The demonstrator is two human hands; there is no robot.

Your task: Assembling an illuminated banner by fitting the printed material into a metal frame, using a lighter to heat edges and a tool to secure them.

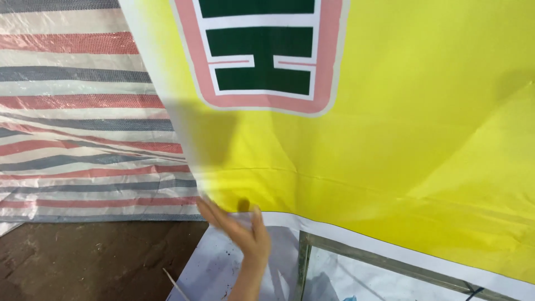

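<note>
A brown dirt floor (95,262) shows bare in the lower left of the frame, scuffed and patchy. Directly on it, filling the upper left, lies a striped tarp (78,128) in red, white and grey bands, rumpled into folds toward its lower edge. At the bottom centre a white sheet (214,267) lies on the floor, marked with dark specks, and a thin pale stick (174,283) rests at its left edge. On the sheet's right side sits a metal frame (356,253), running toward the lower right.
</note>
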